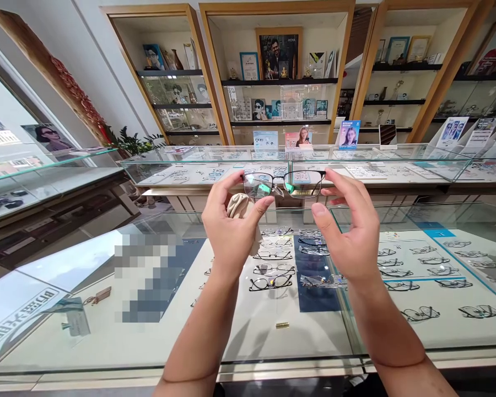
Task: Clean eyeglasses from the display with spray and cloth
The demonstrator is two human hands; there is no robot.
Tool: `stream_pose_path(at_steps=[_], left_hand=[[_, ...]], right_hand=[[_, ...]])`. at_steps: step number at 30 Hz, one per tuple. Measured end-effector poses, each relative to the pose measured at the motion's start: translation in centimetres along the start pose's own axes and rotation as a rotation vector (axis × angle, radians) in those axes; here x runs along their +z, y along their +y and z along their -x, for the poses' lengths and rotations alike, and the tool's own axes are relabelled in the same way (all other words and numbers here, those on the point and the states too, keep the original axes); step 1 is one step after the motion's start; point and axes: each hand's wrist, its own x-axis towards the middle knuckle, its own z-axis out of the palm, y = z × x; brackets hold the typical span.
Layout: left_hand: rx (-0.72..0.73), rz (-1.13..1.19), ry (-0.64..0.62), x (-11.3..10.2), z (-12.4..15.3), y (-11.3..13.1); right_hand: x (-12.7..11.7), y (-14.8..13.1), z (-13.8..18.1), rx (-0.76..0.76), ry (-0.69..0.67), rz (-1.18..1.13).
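A pair of eyeglasses [279, 179] with a dark upper rim is held up level above the glass counter, lenses facing me. My left hand [231, 226] grips its left end between the fingers and also holds a crumpled beige cloth [240, 207] in the palm. At the right end, the fingers of my right hand [353, 226] close on the frame's corner, with the thumb apart from the rim. A gold label shows low on the right lens. The temples are mostly hidden behind the lenses and hands.
Under the glass top of the near display counter [240, 336] lie rows of eyeglasses [271, 282] and a small gold bar [281, 325]. Another glass showcase [215, 160] stands behind it, bearing advertising cards [349, 135]. Wooden shelves [279, 82] line the wall.
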Motion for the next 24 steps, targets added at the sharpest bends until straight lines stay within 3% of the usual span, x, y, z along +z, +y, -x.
stream_pose_path(at_steps=[7, 12, 24], left_hand=[[0.232, -0.139, 0.154, 0.7, 0.4, 0.1], [0.301, -0.175, 0.172, 0.9, 0.5, -0.4], [0.327, -0.032, 0.151, 1.0, 0.6, -0.6]], right_hand=[[0.4, 0.6, 0.1, 0.155, -0.052, -0.021], [0.5, 0.6, 0.1, 0.194, -0.045, -0.034], [0.5, 0.5, -0.3, 0.131, 0.246, -0.153]])
